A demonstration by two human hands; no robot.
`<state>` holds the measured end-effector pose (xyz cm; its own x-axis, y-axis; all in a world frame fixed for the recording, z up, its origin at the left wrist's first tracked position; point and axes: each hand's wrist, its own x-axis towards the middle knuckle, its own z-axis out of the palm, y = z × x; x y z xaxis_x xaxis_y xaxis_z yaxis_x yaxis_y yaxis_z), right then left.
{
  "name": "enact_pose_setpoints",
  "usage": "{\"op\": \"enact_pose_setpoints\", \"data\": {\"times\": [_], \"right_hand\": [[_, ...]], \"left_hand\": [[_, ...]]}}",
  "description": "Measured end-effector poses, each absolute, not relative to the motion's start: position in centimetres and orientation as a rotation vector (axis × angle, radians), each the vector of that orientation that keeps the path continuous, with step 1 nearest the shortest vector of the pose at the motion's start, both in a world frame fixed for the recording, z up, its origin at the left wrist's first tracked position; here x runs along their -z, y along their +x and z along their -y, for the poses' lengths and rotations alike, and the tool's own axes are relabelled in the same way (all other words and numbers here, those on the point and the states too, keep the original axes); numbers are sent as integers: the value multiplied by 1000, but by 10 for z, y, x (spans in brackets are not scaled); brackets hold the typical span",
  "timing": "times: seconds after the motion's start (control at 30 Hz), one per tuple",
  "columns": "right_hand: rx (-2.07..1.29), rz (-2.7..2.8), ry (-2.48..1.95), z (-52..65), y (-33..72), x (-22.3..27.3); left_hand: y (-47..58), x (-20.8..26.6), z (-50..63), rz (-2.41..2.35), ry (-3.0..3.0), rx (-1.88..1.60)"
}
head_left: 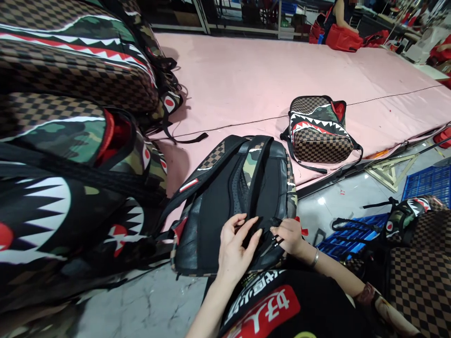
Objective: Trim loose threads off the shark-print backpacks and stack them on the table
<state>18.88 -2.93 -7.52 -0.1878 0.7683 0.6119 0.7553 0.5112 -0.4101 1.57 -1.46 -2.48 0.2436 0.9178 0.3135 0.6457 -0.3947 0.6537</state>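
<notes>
left hand (233,249) loosely parted, right hand (291,236) clamping tool (274,242), backpack (216,213) beneath, bags (75,61) stacked left

Near backpack (218,203): black, brown-check and camouflage trim. Table (229,75): plain pink. Right crate (425,183): blue. Far-right bag (343,38): red.

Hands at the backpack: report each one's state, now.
Left hand: partly open, thumb and fingertips apart over the backpack.
Right hand: closed, holding a small dark item, too unclear to name.
</notes>
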Motion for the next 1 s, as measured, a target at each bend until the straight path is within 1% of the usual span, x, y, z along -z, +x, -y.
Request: {"op": "enact_pose_setpoints", "data": {"times": [0.13, 0.23, 0.47, 0.6, 0.67, 0.7, 0.77, 0.83, 0.9, 0.97, 1.0], "right_hand": [[36, 1948, -1192, 29, 190, 79], [-68, 1938, -1236, 30, 194, 79], [-363, 1761, -1868, 52, 240, 69], [-503, 1797, -2006, 68, 258, 67], [-698, 1738, -1954, 73, 259, 64], [-852, 1689, -1876, 75, 257, 60], [-1219, 1570, -1633, 76, 250, 50], [-1521, 1447, -1377, 74, 241, 36], [-1663, 1350, -1219, 70, 229, 22], [-1693, 1283, -1145, 66, 219, 12], [-1689, 1263, -1126, 63, 215, 9]], "left_hand": [[20, 24, 12, -1380, 2328, -793], [22, 23, 10, -1344, 2383, -761], [22, 21, 11, -1386, 2369, -873], [24, 26, 13, -1397, 2343, -949], [24, 25, 14, -1407, 2337, -986], [24, 24, 16, -1412, 2336, -1012], [24, 19, 20, -1401, 2353, -1062], [26, 13, 27, -1321, 2427, -1039], [32, 10, 34, -1148, 2503, -897], [40, 10, 36, -967, 2453, -782], [43, 10, 36, -929, 2362, -786]]}}
